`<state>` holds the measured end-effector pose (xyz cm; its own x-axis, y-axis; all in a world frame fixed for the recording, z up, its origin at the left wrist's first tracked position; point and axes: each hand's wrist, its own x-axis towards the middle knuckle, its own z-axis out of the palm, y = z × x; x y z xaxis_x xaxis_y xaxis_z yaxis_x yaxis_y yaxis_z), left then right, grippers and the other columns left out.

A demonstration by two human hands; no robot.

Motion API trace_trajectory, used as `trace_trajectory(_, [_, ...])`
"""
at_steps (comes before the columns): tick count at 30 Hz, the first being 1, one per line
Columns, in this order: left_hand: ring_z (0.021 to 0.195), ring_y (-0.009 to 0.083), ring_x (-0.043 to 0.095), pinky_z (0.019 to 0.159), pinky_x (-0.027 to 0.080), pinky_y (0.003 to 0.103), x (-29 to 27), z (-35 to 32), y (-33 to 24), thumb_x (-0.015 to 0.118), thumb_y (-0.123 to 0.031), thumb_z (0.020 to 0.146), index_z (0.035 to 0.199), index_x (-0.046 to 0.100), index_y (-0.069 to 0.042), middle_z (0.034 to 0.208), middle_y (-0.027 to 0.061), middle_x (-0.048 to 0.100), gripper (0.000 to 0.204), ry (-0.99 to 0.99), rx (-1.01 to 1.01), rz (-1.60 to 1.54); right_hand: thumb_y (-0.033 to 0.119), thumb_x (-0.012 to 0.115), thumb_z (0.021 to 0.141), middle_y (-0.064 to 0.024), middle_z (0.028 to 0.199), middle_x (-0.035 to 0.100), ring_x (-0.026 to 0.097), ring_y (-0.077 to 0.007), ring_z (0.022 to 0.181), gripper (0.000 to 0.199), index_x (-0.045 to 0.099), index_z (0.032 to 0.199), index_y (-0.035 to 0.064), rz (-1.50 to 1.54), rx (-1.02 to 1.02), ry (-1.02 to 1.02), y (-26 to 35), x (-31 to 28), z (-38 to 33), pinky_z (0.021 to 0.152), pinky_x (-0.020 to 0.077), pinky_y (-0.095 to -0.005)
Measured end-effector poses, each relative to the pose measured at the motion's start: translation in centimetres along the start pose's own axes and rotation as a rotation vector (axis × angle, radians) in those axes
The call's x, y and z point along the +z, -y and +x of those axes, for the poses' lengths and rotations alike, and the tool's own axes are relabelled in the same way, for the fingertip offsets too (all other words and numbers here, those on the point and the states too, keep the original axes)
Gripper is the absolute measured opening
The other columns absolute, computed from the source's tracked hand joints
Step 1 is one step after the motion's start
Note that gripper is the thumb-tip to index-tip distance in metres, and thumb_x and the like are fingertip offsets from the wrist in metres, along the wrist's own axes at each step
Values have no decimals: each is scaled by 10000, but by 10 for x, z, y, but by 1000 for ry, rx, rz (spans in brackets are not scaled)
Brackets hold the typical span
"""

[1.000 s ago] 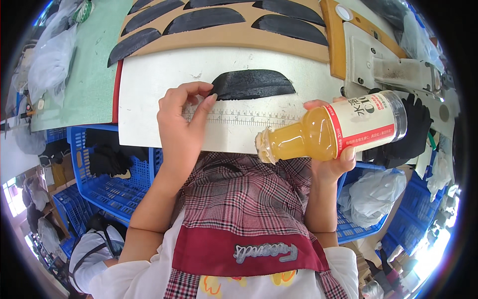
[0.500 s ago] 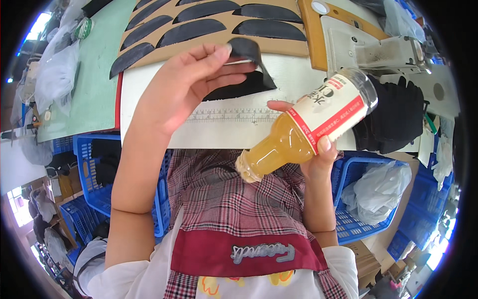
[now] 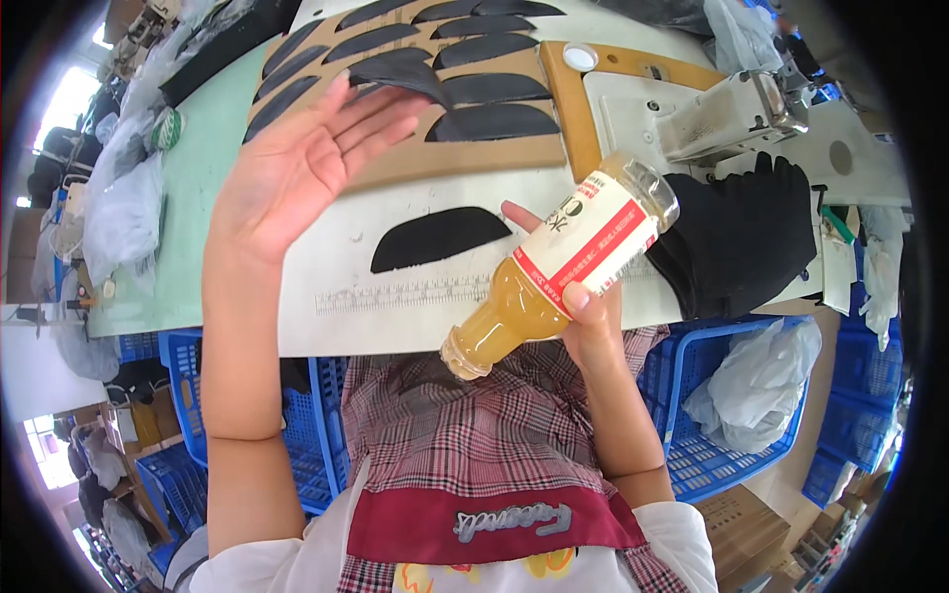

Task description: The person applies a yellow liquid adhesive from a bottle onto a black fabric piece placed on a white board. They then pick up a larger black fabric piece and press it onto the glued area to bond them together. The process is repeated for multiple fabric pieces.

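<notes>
My left hand [image 3: 297, 173] is raised over the brown cardboard [image 3: 445, 158], pinching a black half-moon piece [image 3: 400, 71] between thumb and fingers. Several similar black pieces lie in rows on that board. Another black half-moon piece [image 3: 440, 237] rests flat on the white table in front of me, just beyond the printed ruler [image 3: 395, 295]. In my right hand [image 3: 591, 314] is a clear bottle [image 3: 519, 306] of yellow liquid with a white and red label. It is tilted, its neck pointing down toward me. The material around its mouth is hard to make out.
A metal machine [image 3: 727, 114] stands at the back right by a wooden strip [image 3: 563, 104] carrying a round white lid [image 3: 580, 57]. Black gloves [image 3: 736, 237] lie right of the bottle. Blue baskets [image 3: 682, 430] flank my lap. A green surface [image 3: 203, 237] extends leftward.
My left hand has carried its black piece off the table, away and leftward over the cardboard. The piece lying on the table now shows fully. The bottle has shifted slightly left in view.
</notes>
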<state>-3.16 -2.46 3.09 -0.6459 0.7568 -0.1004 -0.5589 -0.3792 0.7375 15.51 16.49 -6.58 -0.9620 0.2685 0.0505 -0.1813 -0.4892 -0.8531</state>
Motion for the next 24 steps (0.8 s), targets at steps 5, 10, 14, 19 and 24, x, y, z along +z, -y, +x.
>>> trace_trajectory(5, [1240, 390, 474, 1104, 388, 427, 1, 57, -25, 516, -127, 965, 1255, 397, 159, 1309, 304, 458, 424, 25, 28, 77, 535, 774, 659, -369, 1361, 386, 637, -263, 1002, 1013, 290, 1362, -9, -31, 10, 2, -8, -5, 6, 810, 561, -347])
trace_trajectory(10, [1305, 415, 392, 1130, 361, 427, 21, 128, -26, 434, -76, 990, 1279, 336, 167, 1387, 332, 350, 390, 35, 71, 70, 571, 783, 644, -338, 1369, 401, 643, -258, 997, 1047, 290, 1373, 4, 8, 46, 8, -3, 0, 1, 806, 564, -349])
trace_trajectory(14, [1289, 428, 407, 1119, 376, 434, 4, 149, -16, 466, -79, 978, 1266, 350, 167, 1372, 345, 362, 396, -38, 122, 153, 600, 781, 631, -329, 1364, 412, 650, -243, 968, 1029, 334, 1345, 10, 8, 57, 3, -1, 5, 0, 794, 566, -338])
trace_trajectory(19, [1289, 425, 411, 1117, 379, 438, -26, 142, -2, 489, -93, 972, 1229, 385, 153, 1356, 343, 380, 371, -99, 85, 112, 586, 778, 631, -333, 1355, 418, 647, -231, 961, 997, 354, 1323, 7, 18, 69, 9, 0, 6, 0, 785, 565, -326])
trace_trajectory(24, [1304, 423, 393, 1132, 358, 440, -13, 152, -15, 456, -91, 982, 1242, 387, 142, 1376, 339, 359, 356, 19, 90, 112, 559, 785, 627, -335, 1351, 421, 645, -226, 968, 982, 366, 1311, -7, 14, 73, 13, 4, 7, -1, 787, 565, -325])
